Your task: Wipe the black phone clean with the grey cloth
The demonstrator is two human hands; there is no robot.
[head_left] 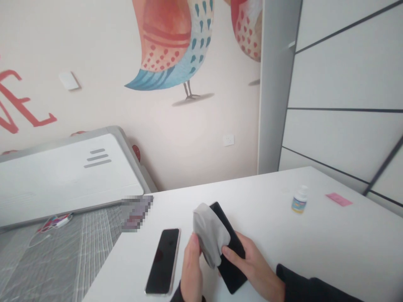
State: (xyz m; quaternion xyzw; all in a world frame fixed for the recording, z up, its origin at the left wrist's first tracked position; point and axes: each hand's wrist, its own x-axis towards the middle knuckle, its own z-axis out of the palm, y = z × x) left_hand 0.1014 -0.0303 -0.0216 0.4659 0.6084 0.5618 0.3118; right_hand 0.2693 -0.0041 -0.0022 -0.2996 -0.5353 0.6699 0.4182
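Note:
Near the front of the white table, my right hand [252, 262] grips a black, flat rectangular object like a phone or tablet [233, 274], its thumb across the front. A light grey cloth [210, 230] covers the upper left part of that object. My left hand [192, 268] is closed on the cloth's left edge, thumb on top; its other fingers are mostly hidden. To the left of my hands a smartphone [163, 262] with a dark screen and a clear edge lies flat on the table.
A small white bottle [299, 200] with a blue and yellow label stands on the white table [267, 201], to the right. Beyond it lies a pink slip [339, 199]. A pixelated item [136, 213] is at the table's left edge, beside a bed with grey checked bedding [78, 251].

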